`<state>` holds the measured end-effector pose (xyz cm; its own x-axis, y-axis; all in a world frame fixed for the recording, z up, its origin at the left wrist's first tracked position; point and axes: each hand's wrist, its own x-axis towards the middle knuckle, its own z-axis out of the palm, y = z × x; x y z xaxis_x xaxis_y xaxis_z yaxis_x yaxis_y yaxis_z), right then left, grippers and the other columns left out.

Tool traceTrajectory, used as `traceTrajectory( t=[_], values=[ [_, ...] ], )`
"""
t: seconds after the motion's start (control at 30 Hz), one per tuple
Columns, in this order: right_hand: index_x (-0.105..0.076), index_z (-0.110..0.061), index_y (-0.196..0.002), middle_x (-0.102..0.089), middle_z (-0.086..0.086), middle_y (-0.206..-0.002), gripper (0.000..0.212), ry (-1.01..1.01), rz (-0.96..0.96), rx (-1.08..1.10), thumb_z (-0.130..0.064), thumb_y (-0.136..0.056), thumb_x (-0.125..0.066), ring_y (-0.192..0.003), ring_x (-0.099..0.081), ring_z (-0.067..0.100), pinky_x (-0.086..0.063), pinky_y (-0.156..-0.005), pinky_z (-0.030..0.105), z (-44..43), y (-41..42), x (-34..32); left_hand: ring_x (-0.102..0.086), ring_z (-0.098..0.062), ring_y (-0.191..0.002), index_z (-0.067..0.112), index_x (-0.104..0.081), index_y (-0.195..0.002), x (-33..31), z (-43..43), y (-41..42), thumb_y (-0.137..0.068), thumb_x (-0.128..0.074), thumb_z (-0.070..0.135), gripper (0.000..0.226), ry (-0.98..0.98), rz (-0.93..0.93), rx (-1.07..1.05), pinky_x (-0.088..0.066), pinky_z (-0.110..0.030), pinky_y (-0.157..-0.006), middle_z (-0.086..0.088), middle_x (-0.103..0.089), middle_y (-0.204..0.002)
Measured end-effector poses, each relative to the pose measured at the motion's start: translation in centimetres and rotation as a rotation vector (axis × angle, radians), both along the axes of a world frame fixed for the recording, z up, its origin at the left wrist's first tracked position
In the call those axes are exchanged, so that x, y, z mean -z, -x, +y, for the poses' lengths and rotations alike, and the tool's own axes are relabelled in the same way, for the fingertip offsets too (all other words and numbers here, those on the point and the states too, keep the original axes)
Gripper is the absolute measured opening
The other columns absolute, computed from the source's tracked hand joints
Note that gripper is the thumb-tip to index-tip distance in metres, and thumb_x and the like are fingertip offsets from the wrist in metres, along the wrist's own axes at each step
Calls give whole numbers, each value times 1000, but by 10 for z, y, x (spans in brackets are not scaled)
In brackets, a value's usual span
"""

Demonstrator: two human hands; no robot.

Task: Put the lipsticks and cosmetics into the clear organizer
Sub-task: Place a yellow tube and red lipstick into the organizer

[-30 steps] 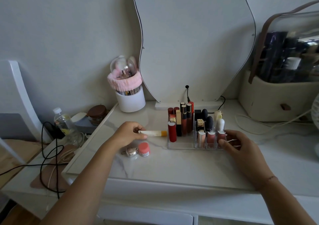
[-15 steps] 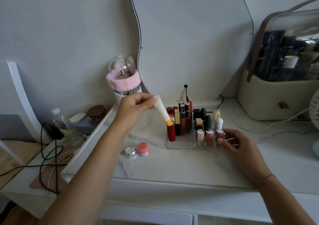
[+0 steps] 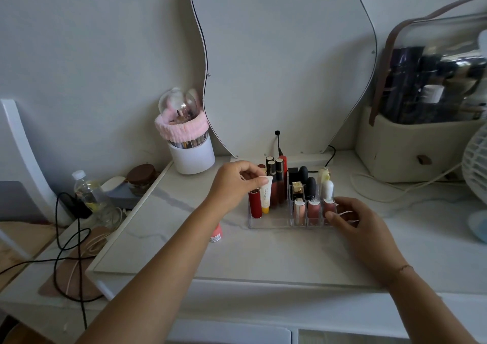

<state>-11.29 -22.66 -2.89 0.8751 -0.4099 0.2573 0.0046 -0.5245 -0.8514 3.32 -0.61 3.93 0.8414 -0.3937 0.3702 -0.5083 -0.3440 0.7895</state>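
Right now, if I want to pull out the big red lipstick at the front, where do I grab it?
Pinch the red lipstick by its top end, from above. It stands upright at the left front of the clear organizer, and the white tube in the left hand crowds its right side, so only the top and left are free.

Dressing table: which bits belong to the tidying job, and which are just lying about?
Job:
clear organizer
white tube in left hand
right hand steadying organizer
pink pot

Lying about:
brush holder
mirror
water bottle
cables
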Motion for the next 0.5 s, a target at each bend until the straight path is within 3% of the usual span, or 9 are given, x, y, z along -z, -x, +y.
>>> traceTrajectory(
  t=[0.23, 0.5],
  values=[
    [-59, -20, -121, -68, -3, -100, 38, 0, 1, -1, -30, -85, -64, -88, -64, 12, -46, -67, 19, 0, 0, -1, -48, -3, -63, 30, -67, -76, 2, 3, -5, -67, -81, 17, 20, -18, -46, -37, -40, -8, -59, 2, -64, -75],
    [-59, -18, -121, -68, -2, -100, 38, -12, 0, 8, -29, -85, -65, -87, -64, 12, -45, -65, 17, 1, 0, -1, -56, 0, -75, 34, -68, -86, -1, 37, -2, -71, -78, 29, 19, 4, -36, -62, -43, -11, -68, 10, -67, -84]
  ],
)
